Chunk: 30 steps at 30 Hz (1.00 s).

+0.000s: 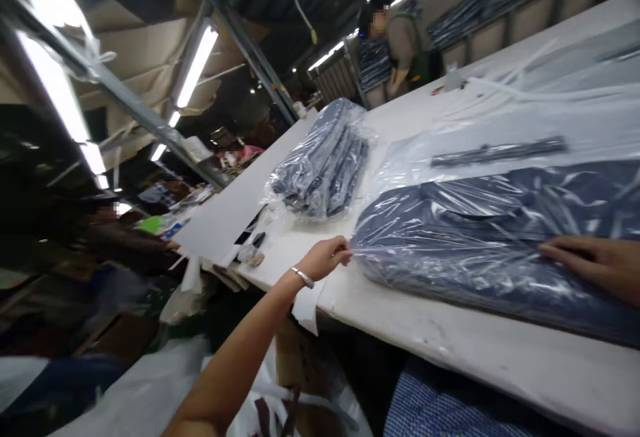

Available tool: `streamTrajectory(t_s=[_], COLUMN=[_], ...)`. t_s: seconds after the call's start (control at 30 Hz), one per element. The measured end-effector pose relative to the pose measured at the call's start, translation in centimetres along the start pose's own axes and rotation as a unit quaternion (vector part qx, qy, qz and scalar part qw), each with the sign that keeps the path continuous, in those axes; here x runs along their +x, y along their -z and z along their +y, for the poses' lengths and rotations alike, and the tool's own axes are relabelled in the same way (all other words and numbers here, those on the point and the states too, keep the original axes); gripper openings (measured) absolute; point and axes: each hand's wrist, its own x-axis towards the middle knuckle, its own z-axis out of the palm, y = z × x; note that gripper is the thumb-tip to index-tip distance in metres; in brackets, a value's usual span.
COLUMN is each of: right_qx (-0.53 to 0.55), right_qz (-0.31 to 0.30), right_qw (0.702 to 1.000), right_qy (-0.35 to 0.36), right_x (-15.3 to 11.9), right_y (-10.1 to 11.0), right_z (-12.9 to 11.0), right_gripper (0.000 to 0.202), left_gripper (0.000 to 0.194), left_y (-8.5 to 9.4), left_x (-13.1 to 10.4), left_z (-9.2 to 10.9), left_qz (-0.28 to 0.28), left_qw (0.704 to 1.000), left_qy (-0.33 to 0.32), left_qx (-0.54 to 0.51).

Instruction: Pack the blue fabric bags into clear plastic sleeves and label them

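A long dark blue garment in a clear plastic bag (450, 224) lies near the front of the white table. At its left end, my left hand (327, 258), with a silver bangle at the wrist, pinches the edge of the plastic. My right hand (595, 260) rests with fingers stretched out on top of the bag at the right. Beyond my left hand sits a stack of dark blue garments in clear plastic (323, 164). Behind the long bag are flat clear plastic sheets (415, 157), with a thin dark wrapped strip (500, 150) on them.
The white table's front edge (425, 344) runs below the bag. Small items (253, 250) lie near its left corner. Pale plastic sheeting (145, 390) is heaped below on the left. A person (400, 44) stands across the table; another person (120, 237) is at far left.
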Motion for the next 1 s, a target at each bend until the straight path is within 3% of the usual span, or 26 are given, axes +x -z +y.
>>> streamTrajectory(t_s=[0.07, 0.13, 0.23, 0.33, 0.47, 0.63, 0.8, 1.0], right_qx=[0.012, 0.023, 0.022, 0.023, 0.033, 0.037, 0.04, 0.027], right_qz=[-0.071, -0.099, -0.111, -0.107, -0.097, -0.078, -0.063, -0.081], right_qw=[0.997, 0.995, 0.993, 0.994, 0.995, 0.996, 0.997, 0.996], right_qy=[-0.023, -0.023, -0.021, -0.02, -0.01, -0.004, -0.015, -0.038], right_x=[-0.2, 0.0, 0.0, -0.3, -0.4, -0.4, -0.6, -0.3], right_y=[1.6, 2.7, 3.3, 3.3, 3.1, 2.9, 3.1, 3.2], right_z=[-0.7, -2.1, -3.9, -4.2, -3.7, -3.6, -3.8, -3.5], right_gripper=[0.039, 0.039, 0.038, 0.037, 0.037, 0.037, 0.036, 0.039], left_gripper=[0.016, 0.023, 0.033, 0.028, 0.026, 0.022, 0.024, 0.032], left_y=[-0.1, 0.0, 0.7, 1.6, 1.8, -1.0, -4.3, -6.6], left_x=[0.4, 0.7, 0.9, 1.0, 1.4, 2.1, 4.5, 7.4], left_z=[-0.6, -1.0, -1.4, -1.2, -1.0, -1.8, -4.7, -8.9], left_qz=[0.023, 0.025, -0.014, -0.038, 0.013, 0.117, 0.2, 0.167], left_qw=[1.0, 1.0, 1.0, 0.999, 1.0, 0.993, 0.979, 0.985], left_qy=[0.004, 0.004, -0.003, -0.013, -0.019, -0.012, 0.026, 0.036], left_qx=[-0.005, -0.009, -0.008, 0.003, 0.008, 0.007, 0.02, -0.004])
